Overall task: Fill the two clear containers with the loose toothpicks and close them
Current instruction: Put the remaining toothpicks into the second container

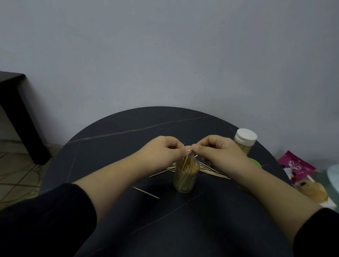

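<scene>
I see left hand [162,151] and right hand [218,150] pinching toothpicks [186,160] over open jar [185,178]. Filling step. Next, I guess: slide them in straight.

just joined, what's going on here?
A person's left hand and right hand meet above an open clear cylindrical container on the dark round table. They are pinching a few wooden toothpicks that slant down into its mouth. It looks nearly full. More loose toothpicks lie behind it, one in front. A second clear container with a white cap stands closed at far right, toothpicks inside.
</scene>
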